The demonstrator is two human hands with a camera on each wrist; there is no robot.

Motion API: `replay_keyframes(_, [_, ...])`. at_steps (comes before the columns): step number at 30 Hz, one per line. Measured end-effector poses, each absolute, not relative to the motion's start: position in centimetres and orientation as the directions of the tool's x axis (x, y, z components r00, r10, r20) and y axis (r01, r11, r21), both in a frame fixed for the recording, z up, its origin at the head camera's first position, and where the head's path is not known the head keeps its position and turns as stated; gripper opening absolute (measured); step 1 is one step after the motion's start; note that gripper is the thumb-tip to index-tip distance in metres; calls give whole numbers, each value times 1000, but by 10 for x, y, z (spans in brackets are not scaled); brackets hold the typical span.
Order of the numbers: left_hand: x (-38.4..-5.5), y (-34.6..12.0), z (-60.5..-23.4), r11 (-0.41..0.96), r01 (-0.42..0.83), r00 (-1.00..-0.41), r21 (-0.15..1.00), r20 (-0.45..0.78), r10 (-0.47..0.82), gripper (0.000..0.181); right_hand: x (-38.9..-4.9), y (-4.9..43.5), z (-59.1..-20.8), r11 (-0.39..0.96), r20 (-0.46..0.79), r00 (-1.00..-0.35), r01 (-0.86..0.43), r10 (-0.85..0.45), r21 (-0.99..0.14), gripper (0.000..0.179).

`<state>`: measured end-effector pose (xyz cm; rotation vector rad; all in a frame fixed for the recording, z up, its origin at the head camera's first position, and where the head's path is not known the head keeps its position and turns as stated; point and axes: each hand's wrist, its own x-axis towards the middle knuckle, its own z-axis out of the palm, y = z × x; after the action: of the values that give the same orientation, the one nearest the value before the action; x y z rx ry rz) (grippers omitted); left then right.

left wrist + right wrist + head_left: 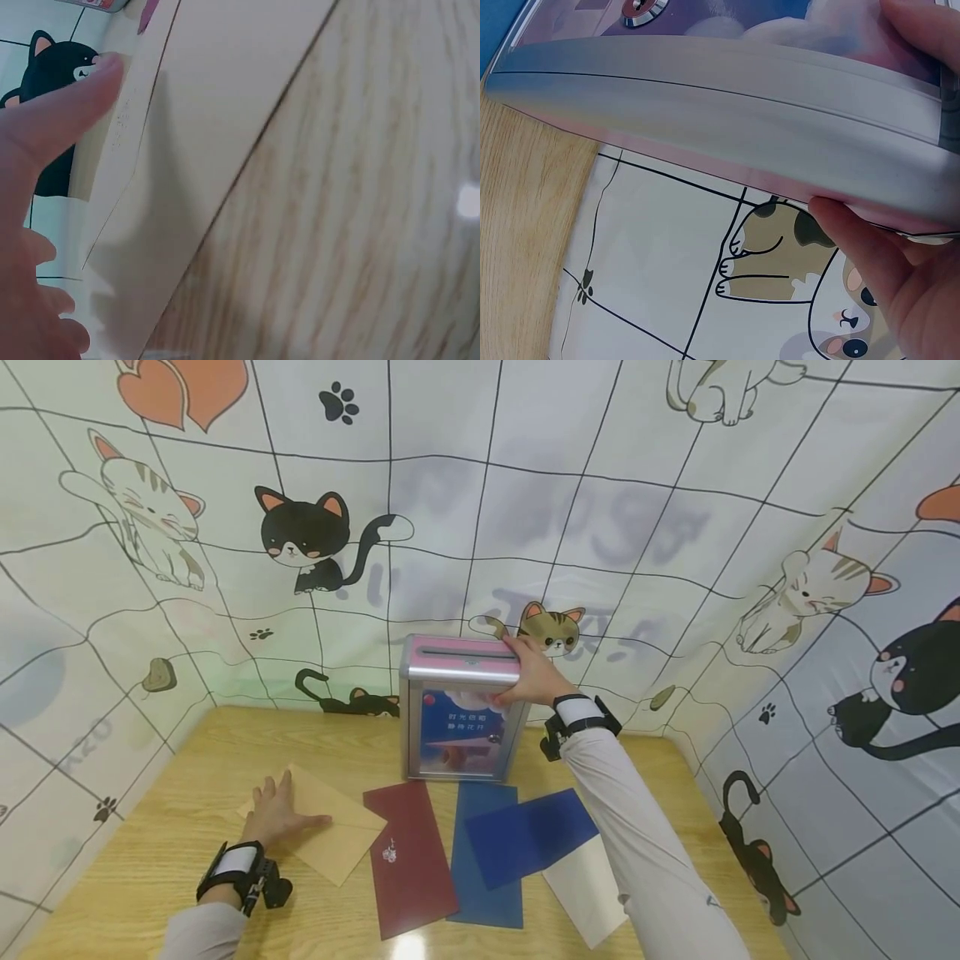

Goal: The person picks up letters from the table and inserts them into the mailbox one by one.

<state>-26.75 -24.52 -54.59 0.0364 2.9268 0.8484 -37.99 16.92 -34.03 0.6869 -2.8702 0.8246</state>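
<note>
Now, starting nearest: on to a cream envelope [585, 893], tucked partly under a dark-blue envelope [528, 839] and partly behind the right sleeve [645, 835]. Across next to a long blue envelope [491, 897], overlapped by the dark-blue one, and just beside, a red envelope [412, 872]. Over to the left hand [279, 814], fingers spread over a tan envelope [337, 839], gripping nothing. Looking early on, seemingly: box in place, nothing visible in the slot, every visible envelope out on the table [348, 739] and probably left to handle. Farther back, up to the box [463, 714], upright behind the paper, gripped at the top right edge by the right hand [534, 675], thumb down the front, fingers near the slot [461, 652]. Apparently closed in front, with a lock [643, 9] (contents hidden, so impossible to judge). Finally, out to a cat-print cloth [450, 510].
</note>
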Motion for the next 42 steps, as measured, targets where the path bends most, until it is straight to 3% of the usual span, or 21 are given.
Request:
replay_keyframes(23, [-268, -254, -557, 918, -69, -994, 391, -104, -31, 128, -379, 168, -337, 751, 198, -898, -438, -393, -495, 115])
replay_keyframes(32, [-268, -262, -553, 896, -109, -983, 431, -178, -34, 130, -377, 168, -337, 753, 193, -899, -436, -393, -493, 114])
replay_keyframes(42, [-266, -262, -551, 905, -107, -988, 411, -149, -49, 129, -377, 168, -338, 750, 199, -897, -440, -395, -493, 113])
